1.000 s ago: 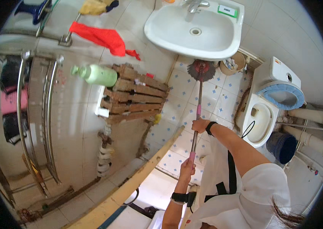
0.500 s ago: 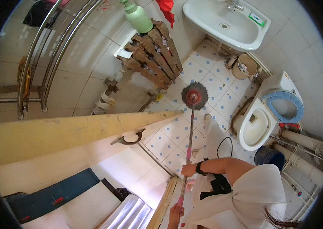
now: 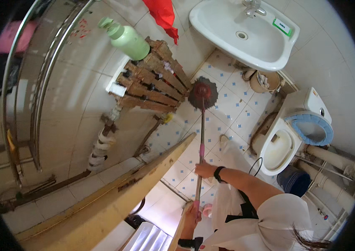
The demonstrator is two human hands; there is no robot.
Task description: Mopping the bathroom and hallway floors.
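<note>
A mop with a round grey head (image 3: 203,92) rests on the tiled floor beside the wall radiator. Its silver pole (image 3: 203,129) with pink grips runs back toward me. My right hand (image 3: 206,170), a black watch at its wrist, is closed round the middle of the pole. Lower down, my left hand (image 3: 191,213) grips the pole near its pink end, with a black band on that wrist. The mop head's middle is red, and its strands are spread out flat.
The brown wooden-slatted radiator (image 3: 154,79) carries a green pump bottle (image 3: 129,42). Beyond the mop hangs a white sink (image 3: 244,33). At right stand a bucket (image 3: 265,81), a toilet (image 3: 280,148) and a dark blue bucket (image 3: 293,180). A yellow door (image 3: 144,175) juts in at left.
The mop head has moved forward and left, nearer the radiator. The door has swung toward me, showing more wall and pipe behind it. Both hands keep hold of the pole.
</note>
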